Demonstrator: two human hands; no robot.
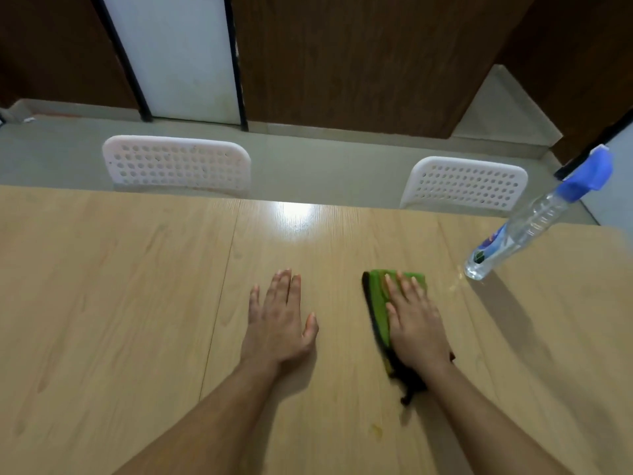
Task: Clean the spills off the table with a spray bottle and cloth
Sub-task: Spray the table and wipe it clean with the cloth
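Note:
A light wooden table point(137, 286) fills the lower view. My right hand point(416, 323) lies flat, palm down, on a folded green cloth point(378, 296) with a dark underside, pressing it to the table. My left hand point(279, 320) rests flat on the bare tabletop to the left of the cloth, fingers spread, holding nothing. A clear spray bottle point(524, 228) with a blue trigger head stands on the table at the right, beyond the cloth. Small yellowish spill spots point(457, 279) lie beside the bottle's base, and one yellow spot point(376, 430) sits near my right forearm.
Two white perforated chairs, one point(176, 164) at the left and one point(467, 183) at the right, stand against the table's far edge. Beyond them are a grey floor, dark wooden wall panels and a white door point(178, 56).

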